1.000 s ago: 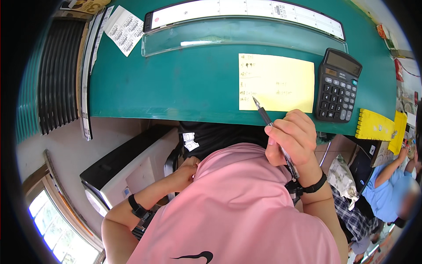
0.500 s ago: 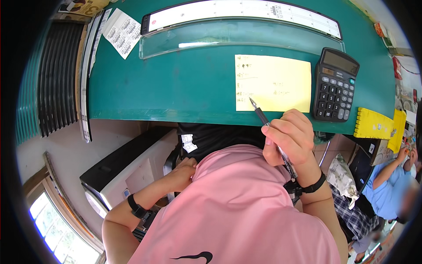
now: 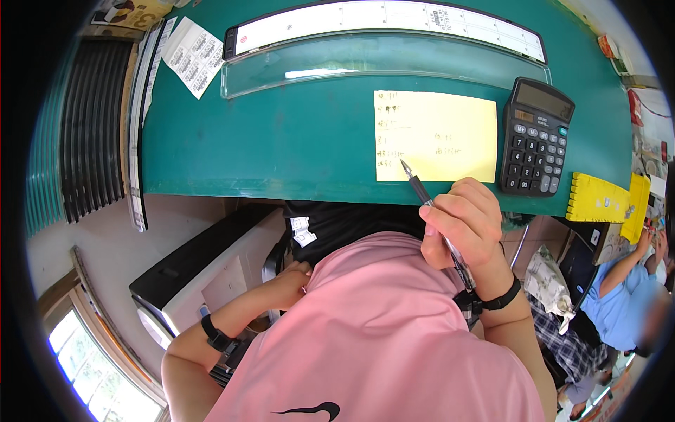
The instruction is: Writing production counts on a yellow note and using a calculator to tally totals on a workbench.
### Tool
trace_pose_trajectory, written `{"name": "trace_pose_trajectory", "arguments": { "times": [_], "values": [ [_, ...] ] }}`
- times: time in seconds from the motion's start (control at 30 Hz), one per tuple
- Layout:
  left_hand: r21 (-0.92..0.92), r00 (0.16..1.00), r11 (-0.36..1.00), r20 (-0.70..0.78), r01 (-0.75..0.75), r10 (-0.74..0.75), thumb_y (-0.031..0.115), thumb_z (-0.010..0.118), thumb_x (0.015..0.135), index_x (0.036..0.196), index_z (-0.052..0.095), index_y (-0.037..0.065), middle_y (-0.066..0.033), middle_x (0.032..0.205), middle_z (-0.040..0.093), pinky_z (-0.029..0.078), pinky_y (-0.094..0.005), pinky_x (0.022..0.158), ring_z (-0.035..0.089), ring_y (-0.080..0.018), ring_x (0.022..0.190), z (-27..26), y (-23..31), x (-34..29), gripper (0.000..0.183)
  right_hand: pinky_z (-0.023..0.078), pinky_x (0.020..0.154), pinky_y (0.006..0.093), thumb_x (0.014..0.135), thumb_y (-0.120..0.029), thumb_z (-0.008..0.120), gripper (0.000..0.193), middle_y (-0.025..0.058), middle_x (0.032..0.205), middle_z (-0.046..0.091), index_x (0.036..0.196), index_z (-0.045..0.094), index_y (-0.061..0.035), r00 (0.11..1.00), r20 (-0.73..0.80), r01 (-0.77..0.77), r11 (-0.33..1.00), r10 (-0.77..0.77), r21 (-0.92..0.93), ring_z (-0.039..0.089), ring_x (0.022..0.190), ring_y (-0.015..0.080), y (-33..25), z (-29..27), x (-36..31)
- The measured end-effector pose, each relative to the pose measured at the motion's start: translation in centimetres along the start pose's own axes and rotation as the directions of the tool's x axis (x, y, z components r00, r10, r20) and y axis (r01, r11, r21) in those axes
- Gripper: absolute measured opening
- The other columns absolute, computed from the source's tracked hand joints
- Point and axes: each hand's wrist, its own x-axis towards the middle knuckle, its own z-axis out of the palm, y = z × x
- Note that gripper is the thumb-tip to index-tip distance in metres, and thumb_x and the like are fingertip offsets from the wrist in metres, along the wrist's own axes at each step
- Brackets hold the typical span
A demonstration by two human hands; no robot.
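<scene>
My right hand [image 3: 464, 224] grips a dark pen [image 3: 420, 193] whose tip rests at the lower left of a yellow sheet of paper [image 3: 439, 133] with handwriting, lying on the green table [image 3: 281, 141]. A black calculator [image 3: 536, 137] stands just right of the sheet. My left hand [image 3: 294, 271] is down below the table edge against my pink shirt, near a black bag; its fingers are mostly hidden. Both wrists wear black bands.
A long white ruler-like strip [image 3: 387, 21] and a clear curved plastic piece [image 3: 380, 63] lie at the table's far side. A printed slip [image 3: 193, 53] is at the far left. Yellow pads [image 3: 598, 198] sit at the right edge. Another person in blue [image 3: 622, 295] sits at lower right.
My right hand has shifted the pen slightly left and forward, so its tip now meets the lower left part of the yellow sheet. My left hand stays put.
</scene>
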Motion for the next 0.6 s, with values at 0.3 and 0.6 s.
{"name": "trace_pose_trajectory", "arguments": {
  "times": [0.3, 0.6],
  "values": [
    [-0.259, 1.0, 0.966, -0.017, 0.006, -0.01, 0.017, 0.082, 0.081, 0.105, 0.075, 0.001, -0.0179, 0.112, 0.061, 0.049, -0.0446, 0.092, 0.055, -0.0377, 0.108, 0.0, 0.1, 0.4, 0.03, 0.039, 0.049, 0.0313, 0.062, -0.008, 0.072, 0.03, 0.0071, 0.072, 0.058, 0.091, 0.068, 0.0017, 1.0, -0.01, -0.01, 1.0, 0.01, 0.017, 0.048, 0.053, 0.0206, -0.2, 0.0, -0.2],
    [-0.22, 0.994, 0.975, 0.108, 0.018, 0.006, 0.019, 0.081, 0.084, 0.112, 0.077, 0.002, -0.0194, 0.11, 0.065, 0.052, -0.0439, 0.094, 0.059, -0.0366, 0.109, -0.4, -0.6, 1.1, 0.033, 0.039, 0.049, 0.0314, 0.068, -0.01, 0.072, 0.025, 0.0072, 0.073, 0.06, 0.091, 0.068, 0.001, 1.0, -0.022, 0.01, 0.999, -0.009, 0.045, 0.049, 0.053, 0.0199, 0.2, 0.1, -0.3]
  ]
}}
